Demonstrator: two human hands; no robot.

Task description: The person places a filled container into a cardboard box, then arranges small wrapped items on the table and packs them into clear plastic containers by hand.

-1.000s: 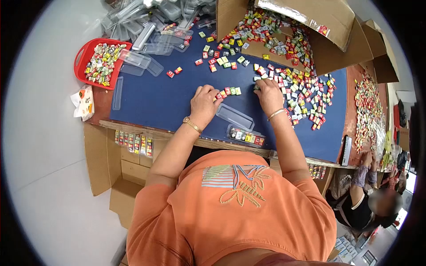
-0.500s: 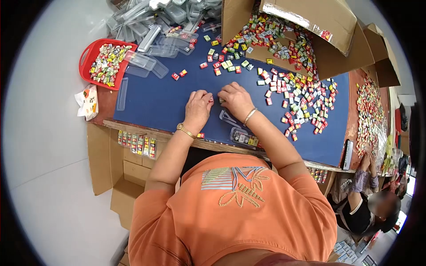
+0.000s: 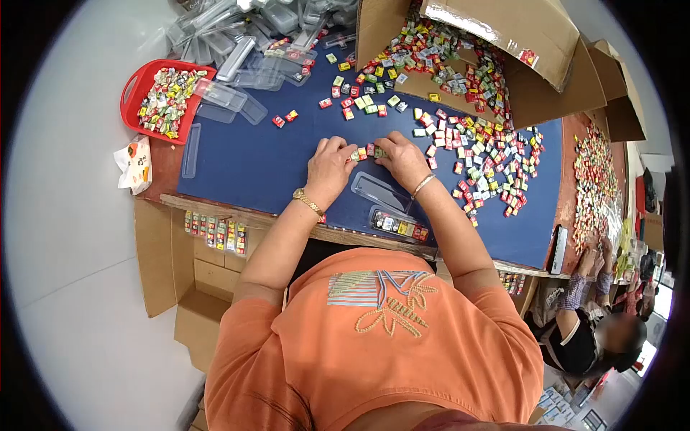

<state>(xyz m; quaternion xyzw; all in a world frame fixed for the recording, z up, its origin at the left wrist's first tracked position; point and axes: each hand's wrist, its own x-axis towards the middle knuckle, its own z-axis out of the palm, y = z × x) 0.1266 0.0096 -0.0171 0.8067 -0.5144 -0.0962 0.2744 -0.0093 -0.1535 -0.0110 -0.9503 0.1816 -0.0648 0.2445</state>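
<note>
My left hand (image 3: 329, 171) and my right hand (image 3: 407, 164) pinch the two ends of a short row of small colourful wrapped blocks (image 3: 366, 152), held side by side over the blue mat (image 3: 244, 161). My fingers cover the end blocks. Just below the row lies a clear plastic case part (image 3: 379, 191) with nothing visible in it. Nearer my body, a clear case (image 3: 399, 225) holds a line of the same blocks. Loose blocks (image 3: 503, 161) spread over the mat to the right of my right hand.
A cardboard box (image 3: 550, 93) spills more blocks at the back right. Clear plastic cases (image 3: 277, 36) pile up at back left, beside a red basket (image 3: 194, 118) of blocks. A tissue pack (image 3: 136, 165) sits at the left edge. A co-worker (image 3: 586, 341) sits at right.
My hands have come together on a row of blocks, now visible between them. My right hand has shifted right, uncovering more of the clear case parts near my body.
</note>
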